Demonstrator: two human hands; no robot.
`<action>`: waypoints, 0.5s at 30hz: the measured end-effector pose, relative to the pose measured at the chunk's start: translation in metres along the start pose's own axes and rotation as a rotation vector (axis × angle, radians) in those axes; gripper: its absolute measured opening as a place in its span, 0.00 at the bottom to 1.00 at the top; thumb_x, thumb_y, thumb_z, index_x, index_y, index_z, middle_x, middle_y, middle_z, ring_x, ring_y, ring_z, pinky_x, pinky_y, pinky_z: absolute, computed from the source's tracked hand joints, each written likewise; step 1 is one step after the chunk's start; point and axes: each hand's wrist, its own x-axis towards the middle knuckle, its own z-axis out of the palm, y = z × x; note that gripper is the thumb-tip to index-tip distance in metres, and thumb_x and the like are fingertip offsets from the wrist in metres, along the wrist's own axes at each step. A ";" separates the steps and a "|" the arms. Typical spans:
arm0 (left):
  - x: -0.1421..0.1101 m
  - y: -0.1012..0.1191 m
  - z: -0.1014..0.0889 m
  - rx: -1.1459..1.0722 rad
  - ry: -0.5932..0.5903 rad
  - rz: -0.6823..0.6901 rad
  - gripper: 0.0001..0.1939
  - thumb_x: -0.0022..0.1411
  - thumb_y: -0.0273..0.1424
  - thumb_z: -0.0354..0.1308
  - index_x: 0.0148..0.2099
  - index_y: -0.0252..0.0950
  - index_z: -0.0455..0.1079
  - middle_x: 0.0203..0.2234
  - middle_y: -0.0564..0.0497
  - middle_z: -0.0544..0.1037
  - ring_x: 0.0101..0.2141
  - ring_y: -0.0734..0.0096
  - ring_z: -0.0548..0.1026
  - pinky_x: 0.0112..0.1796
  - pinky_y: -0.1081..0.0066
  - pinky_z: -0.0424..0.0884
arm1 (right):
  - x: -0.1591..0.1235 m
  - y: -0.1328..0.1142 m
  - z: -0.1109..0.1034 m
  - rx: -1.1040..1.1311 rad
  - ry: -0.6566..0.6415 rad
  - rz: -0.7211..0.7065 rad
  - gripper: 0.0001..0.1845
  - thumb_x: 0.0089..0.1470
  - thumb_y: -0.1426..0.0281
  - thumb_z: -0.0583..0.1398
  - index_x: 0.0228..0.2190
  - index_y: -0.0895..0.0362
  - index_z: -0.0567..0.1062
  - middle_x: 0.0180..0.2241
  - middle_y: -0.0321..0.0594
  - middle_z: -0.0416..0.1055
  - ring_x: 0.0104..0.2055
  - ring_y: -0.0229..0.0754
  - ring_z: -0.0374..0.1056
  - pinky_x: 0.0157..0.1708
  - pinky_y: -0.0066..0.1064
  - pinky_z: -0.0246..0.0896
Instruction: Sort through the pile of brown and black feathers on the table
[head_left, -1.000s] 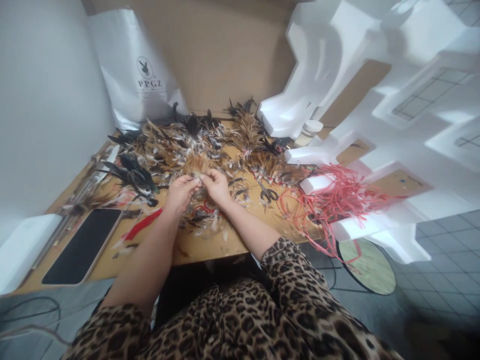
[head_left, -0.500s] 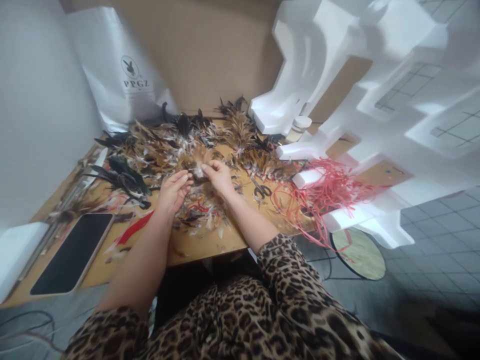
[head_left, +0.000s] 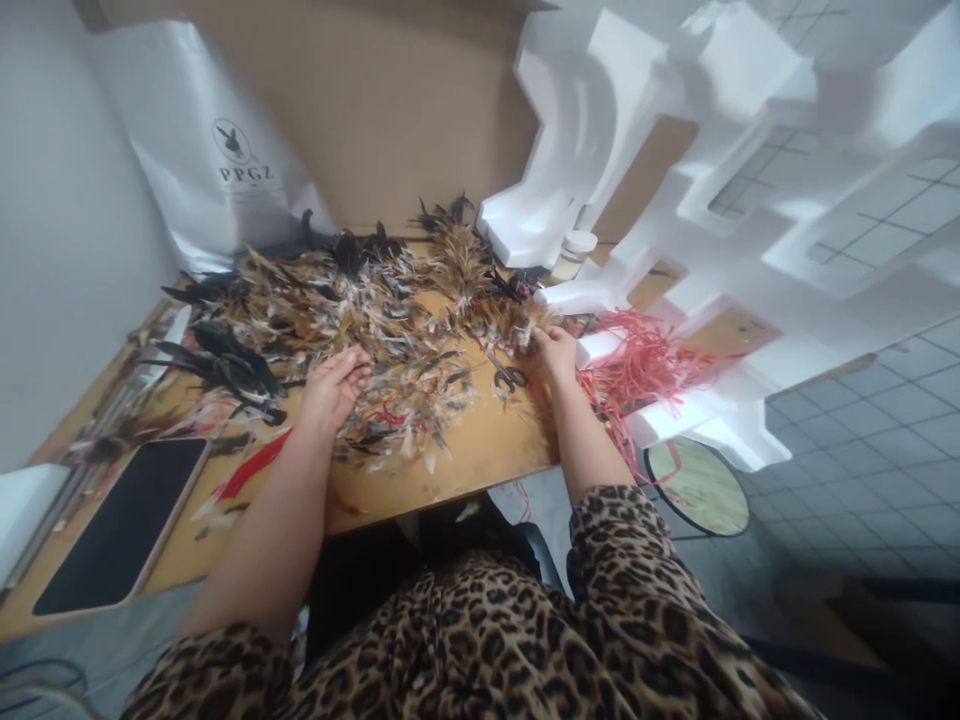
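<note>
A wide heap of brown, black and white feathers (head_left: 375, 300) covers the middle of a wooden table (head_left: 480, 450). My left hand (head_left: 335, 383) rests on the near edge of the heap, palm partly up, fingers loosely curled with nothing in them. My right hand (head_left: 553, 352) reaches to the right side of the heap and its fingers close on a small bunch of brown feathers (head_left: 525, 325) there. Small black scissors (head_left: 508, 377) lie just left of that hand.
A tangle of red strings (head_left: 645, 365) lies right of my right hand, over white foam blocks (head_left: 675, 200). A dark phone (head_left: 124, 520) and a red feather (head_left: 251, 465) lie at the left front. A silver bag (head_left: 217, 150) and cardboard stand behind.
My hands were together over the middle of the heap; my right hand has swung out to the right side of the feathers, and my left hand stays, now loose.
</note>
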 end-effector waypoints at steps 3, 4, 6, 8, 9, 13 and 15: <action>0.000 0.001 -0.002 0.002 0.013 -0.002 0.09 0.49 0.25 0.62 0.36 0.30 0.74 0.26 0.48 0.78 0.23 0.77 0.75 0.21 0.81 0.69 | 0.007 0.016 0.000 -0.124 -0.049 0.037 0.13 0.39 0.61 0.59 0.18 0.60 0.68 0.16 0.32 0.62 0.20 0.31 0.54 0.23 0.25 0.50; 0.000 0.002 -0.002 0.000 0.015 -0.001 0.08 0.49 0.25 0.62 0.36 0.30 0.74 0.26 0.48 0.78 0.23 0.77 0.75 0.21 0.81 0.69 | 0.009 0.020 0.001 -0.181 -0.062 0.035 0.13 0.39 0.62 0.59 0.18 0.60 0.69 0.16 0.33 0.63 0.20 0.31 0.54 0.23 0.25 0.51; 0.000 0.004 -0.001 -0.008 0.019 0.001 0.07 0.50 0.25 0.62 0.35 0.31 0.73 0.26 0.49 0.78 0.23 0.77 0.75 0.21 0.81 0.69 | 0.010 0.026 0.003 -0.299 -0.073 0.026 0.13 0.41 0.62 0.58 0.18 0.60 0.70 0.17 0.34 0.64 0.21 0.32 0.55 0.24 0.26 0.51; -0.001 0.006 0.000 -0.021 0.025 -0.003 0.06 0.50 0.25 0.61 0.34 0.31 0.73 0.25 0.49 0.77 0.22 0.78 0.75 0.20 0.81 0.68 | 0.010 0.029 0.004 -0.400 -0.082 0.014 0.14 0.41 0.62 0.57 0.19 0.61 0.71 0.18 0.35 0.65 0.21 0.33 0.56 0.24 0.26 0.50; -0.002 0.007 0.001 -0.029 0.026 -0.006 0.06 0.50 0.24 0.61 0.34 0.31 0.73 0.25 0.50 0.77 0.22 0.78 0.74 0.20 0.81 0.68 | 0.010 0.030 0.004 -0.441 -0.084 0.005 0.14 0.42 0.62 0.57 0.19 0.61 0.72 0.18 0.36 0.65 0.21 0.33 0.56 0.24 0.26 0.50; -0.002 0.010 0.003 -0.044 0.022 -0.011 0.05 0.51 0.24 0.59 0.33 0.31 0.73 0.25 0.50 0.77 0.22 0.78 0.74 0.21 0.81 0.68 | 0.009 0.030 0.002 -0.516 -0.074 0.002 0.14 0.42 0.61 0.57 0.19 0.60 0.72 0.18 0.37 0.67 0.22 0.34 0.57 0.24 0.26 0.50; -0.002 0.010 0.002 -0.047 0.026 -0.012 0.05 0.52 0.23 0.58 0.33 0.31 0.73 0.25 0.50 0.77 0.22 0.78 0.74 0.21 0.81 0.69 | 0.009 0.030 0.001 -0.496 -0.053 0.017 0.14 0.42 0.61 0.57 0.21 0.60 0.72 0.20 0.38 0.68 0.22 0.35 0.58 0.25 0.26 0.51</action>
